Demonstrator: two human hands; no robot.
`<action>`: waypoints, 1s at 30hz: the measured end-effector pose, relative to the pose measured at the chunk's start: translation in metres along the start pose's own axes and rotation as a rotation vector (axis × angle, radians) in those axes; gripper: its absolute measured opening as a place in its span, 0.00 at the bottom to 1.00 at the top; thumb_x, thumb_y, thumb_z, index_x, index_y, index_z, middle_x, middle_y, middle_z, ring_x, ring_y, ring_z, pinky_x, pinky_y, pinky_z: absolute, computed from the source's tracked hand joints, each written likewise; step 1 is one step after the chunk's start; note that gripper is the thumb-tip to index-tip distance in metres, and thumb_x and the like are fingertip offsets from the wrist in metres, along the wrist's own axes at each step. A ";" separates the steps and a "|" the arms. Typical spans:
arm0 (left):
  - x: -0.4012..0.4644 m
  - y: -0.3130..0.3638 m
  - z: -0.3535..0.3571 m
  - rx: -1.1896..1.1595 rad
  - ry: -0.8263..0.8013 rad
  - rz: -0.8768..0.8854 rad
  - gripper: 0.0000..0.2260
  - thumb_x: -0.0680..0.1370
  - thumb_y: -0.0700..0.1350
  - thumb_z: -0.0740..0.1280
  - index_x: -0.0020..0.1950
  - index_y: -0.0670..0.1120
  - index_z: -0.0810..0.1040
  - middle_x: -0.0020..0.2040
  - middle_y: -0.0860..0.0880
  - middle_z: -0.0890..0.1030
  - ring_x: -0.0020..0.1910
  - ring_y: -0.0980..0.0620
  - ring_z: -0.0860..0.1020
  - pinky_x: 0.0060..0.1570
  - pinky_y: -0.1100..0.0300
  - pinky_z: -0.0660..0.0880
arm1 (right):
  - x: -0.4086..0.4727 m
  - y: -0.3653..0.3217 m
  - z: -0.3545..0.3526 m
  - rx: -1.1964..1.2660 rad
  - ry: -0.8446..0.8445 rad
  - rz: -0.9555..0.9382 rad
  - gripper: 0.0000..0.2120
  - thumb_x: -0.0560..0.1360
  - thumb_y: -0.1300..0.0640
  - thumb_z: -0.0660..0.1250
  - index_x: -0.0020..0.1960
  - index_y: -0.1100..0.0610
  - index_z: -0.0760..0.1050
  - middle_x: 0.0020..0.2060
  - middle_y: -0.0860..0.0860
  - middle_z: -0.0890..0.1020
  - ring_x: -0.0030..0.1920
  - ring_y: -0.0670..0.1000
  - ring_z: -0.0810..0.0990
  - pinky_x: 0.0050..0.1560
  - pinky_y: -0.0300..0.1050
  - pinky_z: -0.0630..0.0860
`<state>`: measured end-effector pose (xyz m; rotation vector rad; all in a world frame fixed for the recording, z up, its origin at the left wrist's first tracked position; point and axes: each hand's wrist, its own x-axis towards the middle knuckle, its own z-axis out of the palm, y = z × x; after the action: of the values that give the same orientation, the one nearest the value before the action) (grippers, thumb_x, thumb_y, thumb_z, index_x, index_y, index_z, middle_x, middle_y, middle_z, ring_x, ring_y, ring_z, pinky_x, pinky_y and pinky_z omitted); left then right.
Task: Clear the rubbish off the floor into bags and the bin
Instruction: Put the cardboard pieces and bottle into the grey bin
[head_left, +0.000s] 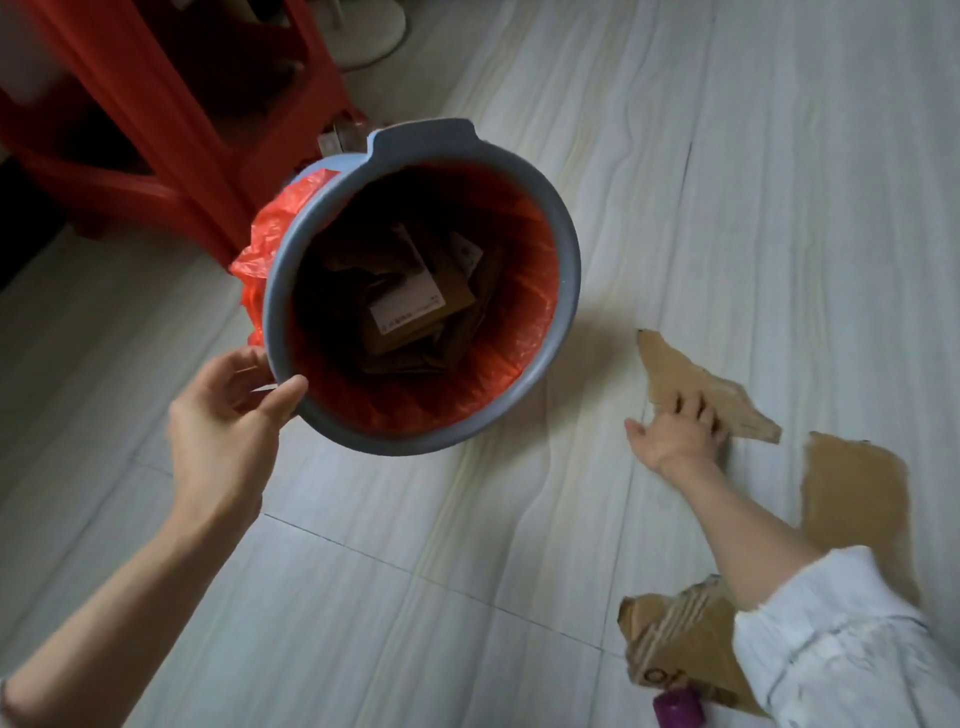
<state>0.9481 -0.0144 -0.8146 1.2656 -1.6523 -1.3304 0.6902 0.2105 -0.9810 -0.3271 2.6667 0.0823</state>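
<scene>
Across the whole frame runs a pale tiled floor (467, 571) with grey streaks. At the upper left stands a red plastic stool (171, 104), and beyond it, at the top centre, the round white base of a stand (363, 31) shows in part.

Centre frame, the grey bin (566, 249) is tilted so its mouth faces the camera. It is lined with a red bag (270, 234) that spills over the left rim, and torn cardboard pieces (410, 306) lie inside.

On the floor at the right lie three more cardboard scraps: a large piece (852, 499) at the right edge, a printed piece (670, 644) at the lower right, partly hidden by a white sleeve (831, 639), and a narrow jagged strip (691, 384) at middle right. A small purple object (680, 709) lies at the bottom edge, touching the printed piece.

The left hand (228, 415) grips the bin's lower left rim, thumb curled over the edge and fingers behind. The right hand (680, 431) rests on the jagged strip's near end, fingers bent over it, thumb spread out to the left.
</scene>
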 end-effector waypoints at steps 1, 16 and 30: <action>0.001 0.000 0.003 -0.006 0.002 -0.002 0.13 0.73 0.33 0.68 0.40 0.52 0.76 0.39 0.51 0.80 0.37 0.55 0.80 0.46 0.60 0.79 | -0.007 -0.005 0.003 -0.038 0.063 -0.040 0.28 0.77 0.43 0.55 0.70 0.60 0.64 0.68 0.60 0.65 0.69 0.61 0.62 0.67 0.56 0.60; 0.001 -0.010 0.007 -0.031 -0.003 -0.032 0.14 0.73 0.31 0.68 0.40 0.51 0.75 0.39 0.50 0.79 0.39 0.52 0.78 0.49 0.57 0.77 | -0.043 -0.011 0.009 0.227 -0.126 0.034 0.28 0.70 0.46 0.71 0.62 0.63 0.71 0.60 0.58 0.73 0.61 0.59 0.73 0.55 0.47 0.72; 0.009 -0.007 -0.024 -0.198 -0.043 -0.115 0.11 0.74 0.31 0.66 0.40 0.47 0.75 0.38 0.48 0.79 0.37 0.54 0.79 0.37 0.68 0.79 | -0.124 -0.078 -0.144 1.313 -0.643 -0.480 0.06 0.76 0.67 0.62 0.41 0.61 0.76 0.30 0.50 0.82 0.30 0.44 0.80 0.34 0.34 0.78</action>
<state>0.9686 -0.0307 -0.8155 1.2365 -1.4536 -1.5584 0.7562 0.1455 -0.7976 -0.3663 1.4890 -1.3591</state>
